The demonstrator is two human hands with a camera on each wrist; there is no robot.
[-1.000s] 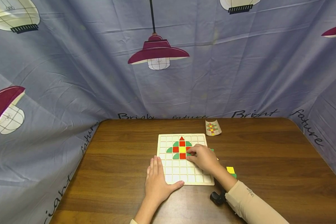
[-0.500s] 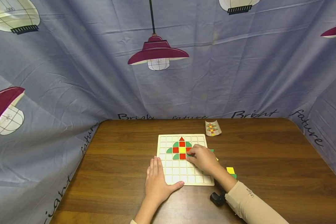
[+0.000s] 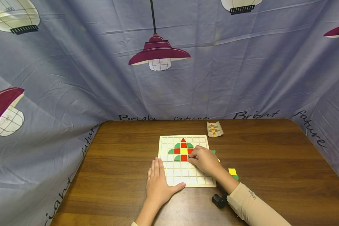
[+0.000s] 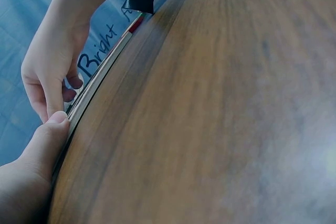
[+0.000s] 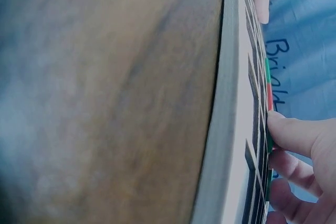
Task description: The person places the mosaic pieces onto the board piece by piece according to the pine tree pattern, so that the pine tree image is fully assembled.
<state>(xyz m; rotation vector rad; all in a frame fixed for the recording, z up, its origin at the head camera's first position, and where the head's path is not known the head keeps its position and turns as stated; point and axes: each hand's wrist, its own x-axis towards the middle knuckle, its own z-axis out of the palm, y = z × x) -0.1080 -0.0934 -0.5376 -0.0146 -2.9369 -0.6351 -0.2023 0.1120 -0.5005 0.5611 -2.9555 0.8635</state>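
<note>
A pale square grid board [image 3: 173,172] lies on the table, bearing red, green and yellow tiles in a tree-like pattern. My left hand [image 3: 158,186] rests along the board's left side, fingers straight, its thumb spread over the near edge. At the pattern's lower right, my right hand [image 3: 205,160] pinches a green quarter-circle tile, mostly covered by the fingers. In the right wrist view, green [image 5: 270,141] shows at the right thumb [image 5: 294,132]. A red triangle tile [image 3: 183,140] tops the pattern, and a yellow square tile [image 3: 184,151] sits at its middle.
A small curled pattern card [image 3: 215,129] lies beyond the board's far right corner. Right of the board are a loose yellow tile [image 3: 232,171] and a green tile [image 3: 235,177]; others are partly behind the right hand. A black device [image 3: 219,200] sits by the right wrist.
Both hands stay almost in place. The right fingertips cover slightly more of the green quarter-circle tile than half a second ago.
</note>
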